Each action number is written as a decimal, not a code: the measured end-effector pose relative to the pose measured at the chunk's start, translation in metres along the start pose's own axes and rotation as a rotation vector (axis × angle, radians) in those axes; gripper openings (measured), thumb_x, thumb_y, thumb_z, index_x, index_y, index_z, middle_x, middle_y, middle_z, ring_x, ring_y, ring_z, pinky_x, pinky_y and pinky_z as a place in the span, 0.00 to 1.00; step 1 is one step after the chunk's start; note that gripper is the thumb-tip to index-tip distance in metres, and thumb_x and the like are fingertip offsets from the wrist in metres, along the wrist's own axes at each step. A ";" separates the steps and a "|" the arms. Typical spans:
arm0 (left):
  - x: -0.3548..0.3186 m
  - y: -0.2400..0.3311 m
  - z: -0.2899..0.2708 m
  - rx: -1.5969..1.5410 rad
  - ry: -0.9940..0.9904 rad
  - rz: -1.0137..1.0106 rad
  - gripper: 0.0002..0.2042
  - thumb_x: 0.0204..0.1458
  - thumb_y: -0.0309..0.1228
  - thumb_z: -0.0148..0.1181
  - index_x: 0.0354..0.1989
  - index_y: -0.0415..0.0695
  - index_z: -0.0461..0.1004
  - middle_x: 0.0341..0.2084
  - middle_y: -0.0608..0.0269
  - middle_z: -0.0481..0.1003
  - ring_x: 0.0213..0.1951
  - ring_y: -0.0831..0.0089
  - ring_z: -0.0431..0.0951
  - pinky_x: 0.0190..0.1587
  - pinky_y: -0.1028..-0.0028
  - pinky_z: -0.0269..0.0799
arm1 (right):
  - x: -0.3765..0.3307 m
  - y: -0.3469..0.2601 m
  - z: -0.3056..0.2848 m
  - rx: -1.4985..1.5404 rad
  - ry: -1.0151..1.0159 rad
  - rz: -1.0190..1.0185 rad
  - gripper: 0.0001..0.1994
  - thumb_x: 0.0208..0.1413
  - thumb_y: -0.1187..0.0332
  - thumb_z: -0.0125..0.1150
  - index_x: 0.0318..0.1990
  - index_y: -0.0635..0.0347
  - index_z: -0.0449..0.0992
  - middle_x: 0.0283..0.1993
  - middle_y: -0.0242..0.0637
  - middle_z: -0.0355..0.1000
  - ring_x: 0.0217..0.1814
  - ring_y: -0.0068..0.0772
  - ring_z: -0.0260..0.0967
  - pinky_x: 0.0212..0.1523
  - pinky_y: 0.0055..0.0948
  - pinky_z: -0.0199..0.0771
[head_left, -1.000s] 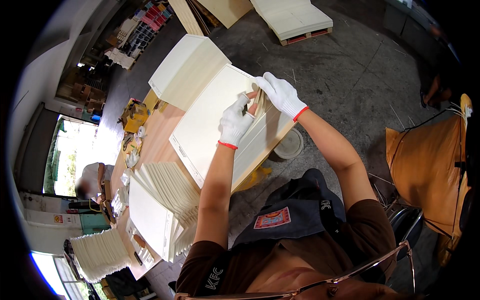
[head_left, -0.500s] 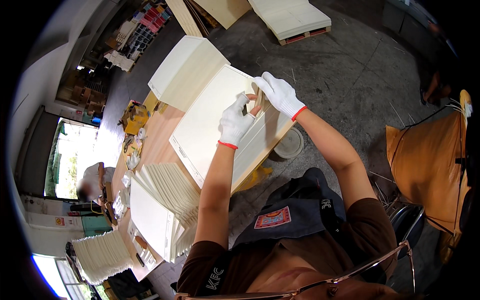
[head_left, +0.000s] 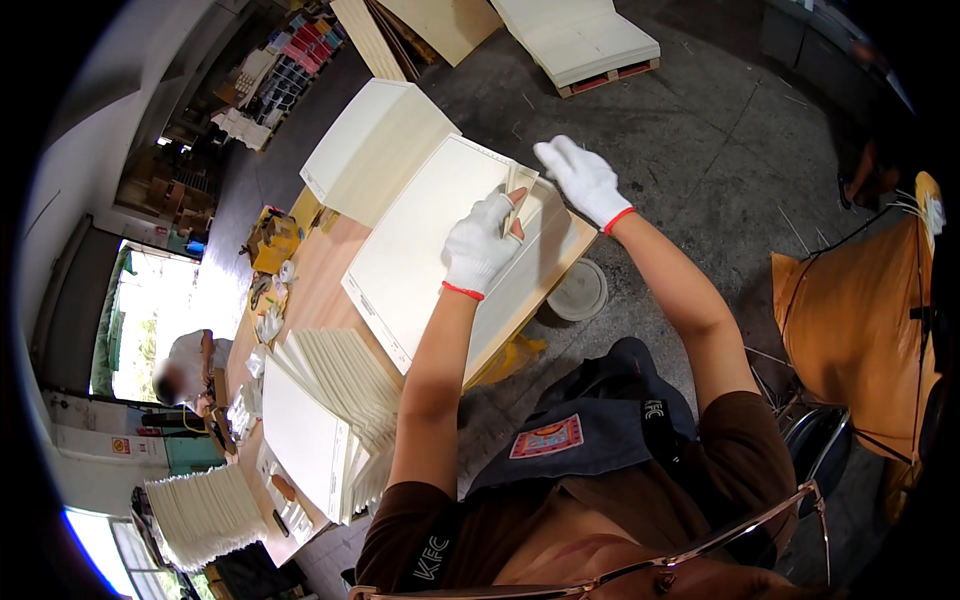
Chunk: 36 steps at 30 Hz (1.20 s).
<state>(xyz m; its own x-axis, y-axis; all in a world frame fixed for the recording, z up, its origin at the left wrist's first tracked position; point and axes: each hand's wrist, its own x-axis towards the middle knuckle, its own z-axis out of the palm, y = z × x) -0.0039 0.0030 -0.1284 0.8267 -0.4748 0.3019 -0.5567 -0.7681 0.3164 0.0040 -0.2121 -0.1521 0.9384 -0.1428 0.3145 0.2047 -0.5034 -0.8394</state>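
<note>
A large white printed sheet (head_left: 415,245) lies over pale boards (head_left: 520,270) on the wooden table. My left hand (head_left: 482,240), in a white glove with bare thumb and fingertip, is at the sheet's far right corner. Its fingers are closed round a few thin pale strips (head_left: 514,180) that stick up beside the corner. My right hand (head_left: 582,182), also in a white glove, hovers just beyond the table's right edge. Its fingers are stretched out and hold nothing that I can see.
A fanned stack of white sheets (head_left: 315,420) lies on the near left of the table (head_left: 330,255). Another folded board (head_left: 375,145) is behind. A round lidded bucket (head_left: 580,290) stands under the right edge. One person (head_left: 190,365) works at the far left. An orange sack (head_left: 850,330) is at right.
My right hand has drawn away from the strips to the right and opened off the corner. My left hand stays at the corner with the strips.
</note>
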 end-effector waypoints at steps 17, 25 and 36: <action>0.039 -0.010 0.008 0.106 -0.055 -0.121 0.24 0.53 0.44 0.62 0.61 0.63 0.73 0.46 0.50 0.80 0.46 0.52 0.81 0.50 0.60 0.77 | 0.014 -0.004 -0.001 -0.474 -0.224 -0.413 0.28 0.63 0.37 0.47 0.47 0.53 0.78 0.36 0.44 0.78 0.40 0.47 0.78 0.41 0.43 0.76; 0.016 -0.008 -0.001 -0.332 -0.103 -0.175 0.19 0.56 0.33 0.62 0.57 0.46 0.76 0.52 0.55 0.80 0.54 0.63 0.80 0.57 0.69 0.73 | 0.003 -0.004 0.023 0.098 -0.161 0.110 0.29 0.65 0.39 0.42 0.53 0.54 0.76 0.44 0.51 0.78 0.49 0.59 0.74 0.51 0.46 0.72; 0.016 -0.012 0.002 -0.368 -0.087 -0.140 0.20 0.56 0.35 0.65 0.57 0.46 0.76 0.53 0.55 0.79 0.56 0.64 0.79 0.59 0.70 0.71 | 0.002 0.003 0.027 0.062 -0.135 0.084 0.31 0.66 0.38 0.39 0.53 0.55 0.75 0.44 0.55 0.78 0.51 0.60 0.74 0.51 0.48 0.71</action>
<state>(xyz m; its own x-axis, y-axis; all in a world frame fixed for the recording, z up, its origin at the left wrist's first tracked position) 0.0166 0.0038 -0.1294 0.8917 -0.4232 0.1608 -0.4172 -0.6303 0.6547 0.0140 -0.1904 -0.1657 0.9809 -0.0647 0.1834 0.1368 -0.4407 -0.8872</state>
